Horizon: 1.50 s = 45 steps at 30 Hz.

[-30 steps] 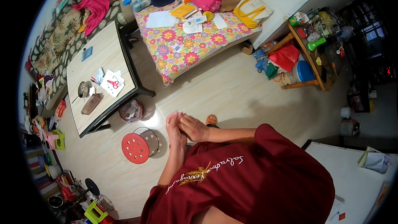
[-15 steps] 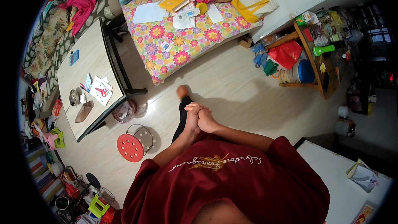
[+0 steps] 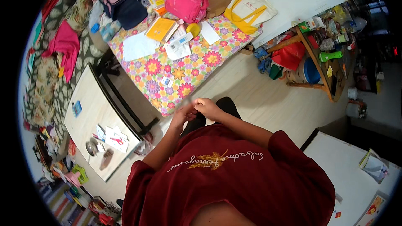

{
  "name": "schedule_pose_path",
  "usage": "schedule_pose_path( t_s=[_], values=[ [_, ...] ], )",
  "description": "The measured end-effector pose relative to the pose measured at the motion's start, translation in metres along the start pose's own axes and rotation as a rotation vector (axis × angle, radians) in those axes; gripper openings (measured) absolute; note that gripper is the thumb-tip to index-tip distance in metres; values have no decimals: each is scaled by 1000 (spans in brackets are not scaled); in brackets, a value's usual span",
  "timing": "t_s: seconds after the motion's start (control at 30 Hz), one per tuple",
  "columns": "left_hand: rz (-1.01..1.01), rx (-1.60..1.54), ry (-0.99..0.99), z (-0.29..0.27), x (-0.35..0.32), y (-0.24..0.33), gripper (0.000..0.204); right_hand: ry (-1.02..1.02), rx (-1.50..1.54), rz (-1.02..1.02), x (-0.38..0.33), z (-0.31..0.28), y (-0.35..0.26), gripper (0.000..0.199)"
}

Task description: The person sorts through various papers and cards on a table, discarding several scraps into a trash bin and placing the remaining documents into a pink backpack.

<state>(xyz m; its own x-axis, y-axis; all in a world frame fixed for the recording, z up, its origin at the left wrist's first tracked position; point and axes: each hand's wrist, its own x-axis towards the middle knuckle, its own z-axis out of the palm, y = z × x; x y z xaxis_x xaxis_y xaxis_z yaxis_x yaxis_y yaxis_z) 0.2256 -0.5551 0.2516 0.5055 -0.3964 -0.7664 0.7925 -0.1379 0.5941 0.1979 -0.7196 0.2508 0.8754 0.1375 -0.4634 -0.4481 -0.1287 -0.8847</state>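
Observation:
My left hand (image 3: 183, 114) is slightly blurred, its fingers stretched toward the other hand, with no object visible in it. Against its fingertips rests my right hand (image 3: 207, 107), its fingers curled inward and no object showing in them. Both are held in front of my body, above my dark-trousered legs. Just beyond them lies the near corner of a low bed or table covered with a flowered cloth (image 3: 167, 109). On that cloth are a small white card (image 3: 167, 82), white papers (image 3: 140, 47), a yellow box or book (image 3: 161, 29) and a white box (image 3: 180, 41).
To the left stands a pale table (image 3: 86, 121) with red scissors (image 3: 118, 141), papers and a blue item (image 3: 77, 109). A pink backpack (image 3: 187, 0) and a cream tote bag (image 3: 251, 10) sit at the back. A wooden rack (image 3: 322, 65) full of goods stands right.
My clasped hands have loosened, with only the fingers meeting now. I am closer to the flowered cloth, and the view has turned. The red stool is no longer in sight.

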Motion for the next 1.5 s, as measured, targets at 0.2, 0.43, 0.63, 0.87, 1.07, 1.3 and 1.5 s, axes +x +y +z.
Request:
schedule_pose_path(
  t_s=[0.2,0.43,0.63,0.87,1.07,1.3,1.5],
  values=[
    [-17,-46,79,6,78,67,29,-81,-16,160,68,-85,41,23],
    [75,-147,306,58,206,170,42,-12,225,393,210,-237,50,22],
    [478,-155,626,134,353,319,77,216,-295,10,371,-357,47,33],
    [672,61,1112,61,479,407,62,178,-402,-267,532,-385,7,25],
    [617,-423,998,59,451,410,43,-159,-802,-185,546,-376,0,24],
    [548,-764,937,61,414,393,33,-284,-613,-43,529,-383,2,23],
    [531,-639,866,43,402,386,26,-309,17,372,504,-371,-65,19]
  ],
)
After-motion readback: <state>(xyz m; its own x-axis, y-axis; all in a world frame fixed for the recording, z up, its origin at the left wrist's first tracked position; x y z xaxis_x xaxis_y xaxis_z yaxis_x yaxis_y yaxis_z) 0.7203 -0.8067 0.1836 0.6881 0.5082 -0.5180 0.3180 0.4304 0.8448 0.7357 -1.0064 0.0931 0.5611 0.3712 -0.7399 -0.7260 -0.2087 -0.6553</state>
